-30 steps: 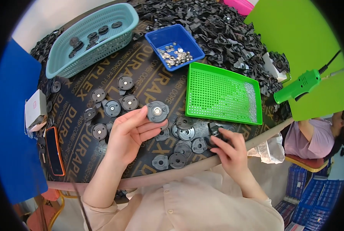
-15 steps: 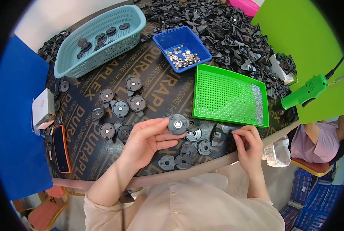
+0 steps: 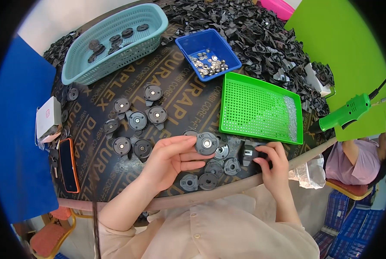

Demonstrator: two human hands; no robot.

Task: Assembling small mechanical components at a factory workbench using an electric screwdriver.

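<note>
My left hand pinches a round dark grey plastic disc between thumb and fingers, and a shiny metal centre shows on its upper face. To the right, my right hand has thumb and fingertips closed on the edge of a black plastic bracket at the table's near side. Between the hands lie several loose grey discs with open centres, and one shiny metal ring part. Left of my left hand, several discs with metal centres sit on black brackets.
A green perforated tray holds small silver pieces. Beyond are a blue bin of metal bearings, a teal basket of discs and a heap of black brackets. A green electric screwdriver hangs right; a phone lies left.
My right hand has moved left slightly and closed on the black bracket, which now stands turned. My left hand has shifted a little right with the disc. The whole view has moved slightly.
</note>
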